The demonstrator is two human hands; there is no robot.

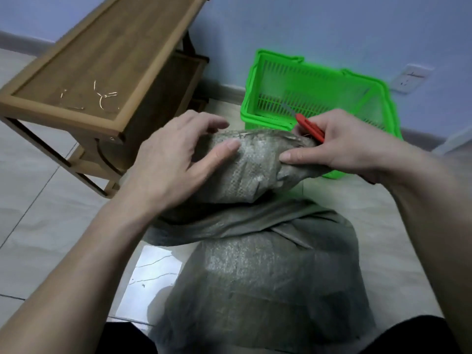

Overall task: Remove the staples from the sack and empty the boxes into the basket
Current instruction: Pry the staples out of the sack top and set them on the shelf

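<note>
Wooden and low, a small table (84, 80) stands at the far left on the tiled floor (38, 213), and a scatter of pulled staples (102, 97) lies on its top. Next comes the left hand (176, 159), fingers straight and spread, pressing flat on the folded top of the grey woven sack (255, 264), which sits upright between the person's knees in the middle of the view. It steadies the fabric and grips nothing.

Further right, the stapled seam runs along the top fold of the sack, and the right hand (339, 146) is at its far end. Its fingers are curled round a red knife (310, 129) while the thumb pinches the corner of the sack against them. The thin blade sticks out up and to the left, over the near rim of the green basket (316, 98), which stands on the floor just behind the sack. No boxes show yet; I take them to be inside the sack.

The step in hand looks like prying out the staples left in the seam. The main risk is the blade: if it slips off a staple, it could run toward the left fingers, which lie close along the same fold. It could also slice the weave, or a freed staple could spring off and be lost on the floor.
</note>
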